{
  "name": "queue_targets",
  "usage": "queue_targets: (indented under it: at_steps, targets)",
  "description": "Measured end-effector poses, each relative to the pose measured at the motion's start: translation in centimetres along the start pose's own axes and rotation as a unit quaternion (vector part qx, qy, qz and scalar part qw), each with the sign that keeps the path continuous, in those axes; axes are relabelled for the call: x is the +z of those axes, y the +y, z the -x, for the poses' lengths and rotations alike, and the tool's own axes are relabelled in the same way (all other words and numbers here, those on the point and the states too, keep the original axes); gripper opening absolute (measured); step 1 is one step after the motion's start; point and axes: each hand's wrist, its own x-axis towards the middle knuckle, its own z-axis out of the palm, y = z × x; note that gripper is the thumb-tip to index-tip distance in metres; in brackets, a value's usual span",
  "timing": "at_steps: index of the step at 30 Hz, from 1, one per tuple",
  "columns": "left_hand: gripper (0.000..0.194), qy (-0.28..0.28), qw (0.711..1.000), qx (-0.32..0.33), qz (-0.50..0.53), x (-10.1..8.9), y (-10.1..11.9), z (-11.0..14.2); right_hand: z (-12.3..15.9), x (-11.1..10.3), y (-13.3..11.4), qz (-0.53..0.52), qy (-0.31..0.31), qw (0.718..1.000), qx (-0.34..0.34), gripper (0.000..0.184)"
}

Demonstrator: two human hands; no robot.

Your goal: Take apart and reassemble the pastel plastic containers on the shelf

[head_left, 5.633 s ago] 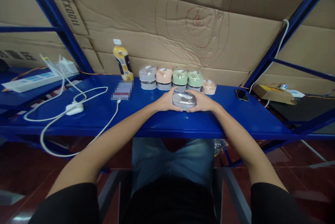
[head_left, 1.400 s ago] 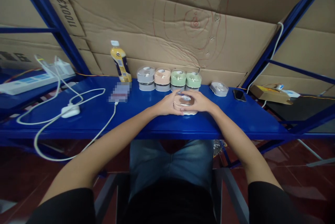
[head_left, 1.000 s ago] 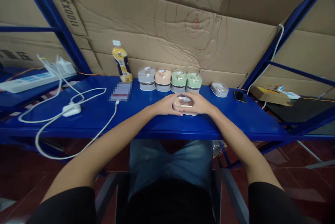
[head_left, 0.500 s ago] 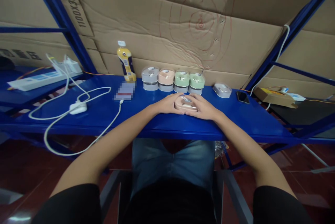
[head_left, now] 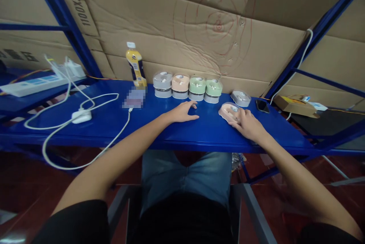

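Right hand (head_left: 247,125) lies over the near side of a pink lidded container (head_left: 229,111), fingers draped on it; grip looks light, more a touch than a clench, and whether the fingers close around the body cannot be told. The container sits on the blue bench (head_left: 205,133) at about 1 o'clock from the person, just beside a grey lid-like piece (head_left: 241,98) at its 1 o'clock and near a dark phone (head_left: 261,106) at 2 o'clock. Left hand (head_left: 182,111) is flat on the bench with fingers spread, holding nothing, just in front of a row of four stacked containers (head_left: 187,87) at 12 o'clock. Risks, as judged: a push toward 2 o'clock would knock the pink container into the grey piece or the phone; the loose top-down hold could let it skid on the smooth painted surface rather than lift. A forward sweep of the left hand would topple the stacked row, perhaps also the yellow bottle (head_left: 135,66) at 11 o'clock. The white cable (head_left: 85,103) loops at 9 o'clock, well apart.
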Motion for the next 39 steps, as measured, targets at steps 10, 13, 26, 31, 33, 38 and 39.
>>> queue_targets:
  at_steps: [10,13,26,31,33,38,39]
  targets:
    - [0.071,-0.004,1.0,0.0,0.007,0.1,-0.3,-0.2,-8.8,0.9,-1.7,0.019,0.0,0.991,0.136,0.042]
    - [0.069,0.001,1.0,0.005,0.007,0.1,-0.5,-0.2,-10.5,0.5,-1.5,0.034,0.035,0.99,0.13,0.04]
    - [0.065,0.009,1.0,0.009,0.022,0.0,-0.5,-0.3,-18.2,1.8,-8.7,-0.15,0.2,0.965,0.084,0.08]
    - [0.065,-0.001,1.0,0.003,0.02,-0.2,-0.2,-0.2,-19.0,2.3,-9.5,-0.171,0.189,0.957,0.138,0.081]
    - [0.066,0.0,1.0,0.0,0.024,-0.2,-0.2,-0.2,-18.6,1.6,-9.0,-0.171,0.182,0.956,0.153,0.082]
    - [0.08,0.042,0.993,-0.023,0.104,-0.2,-0.2,-0.2,-16.4,-1.7,-5.7,-0.25,0.239,0.929,0.131,0.082]
    - [0.084,0.058,0.989,-0.03,0.13,-0.3,-0.2,-0.2,-15.8,-2.4,-4.9,-0.277,0.247,0.924,0.093,0.081]
